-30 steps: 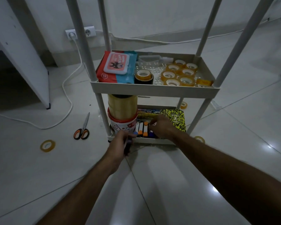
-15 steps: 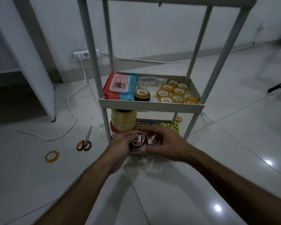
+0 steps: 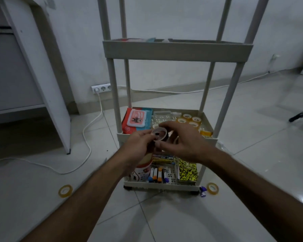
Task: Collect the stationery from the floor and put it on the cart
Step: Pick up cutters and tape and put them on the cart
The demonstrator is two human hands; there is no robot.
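A dim room with a glossy pale tiled floor [image 3: 164, 224] and a white wall; a white cable [image 3: 87, 137] runs from a wall socket [image 3: 101, 88] across the tiles, and a white cabinet panel [image 3: 47, 75] stands at the left. In the middle stands a beige cart [image 3: 177, 49] with three tiers in view. The upper tier is seen edge-on, so its contents are mostly hidden. The middle tier [image 3: 206, 119] holds one red and blue wipes packet [image 3: 136, 119], one clear plastic item at the back, and at least four amber tape rolls [image 3: 187, 119], partly hidden by the hands. The bottom tier [image 3: 161, 185] holds one white and red tub [image 3: 142, 170], a row of markers [image 3: 157, 175], a bundle of coloured pencils [image 3: 163, 158], and one yellow and black patterned notebook [image 3: 187, 170]. Two tape rolls still lie on the floor: one [image 3: 65, 190] at the left, well apart from the cart, one [image 3: 212, 188] just beside its right front corner, next to a small purple wrapped item [image 3: 203, 191]. In front of the middle tier's front rim, both hands hold one dark tape roll [image 3: 160, 134]: the left hand [image 3: 138, 147] pinches its near side with curled fingers, and the right hand [image 3: 184, 142] grips it with thumb and fingers from the right. Half a second ago the hands held this roll lower, in front of the bottom tier; they have since risen to the middle tier, and the scissors seen on the floor then are now out of view.
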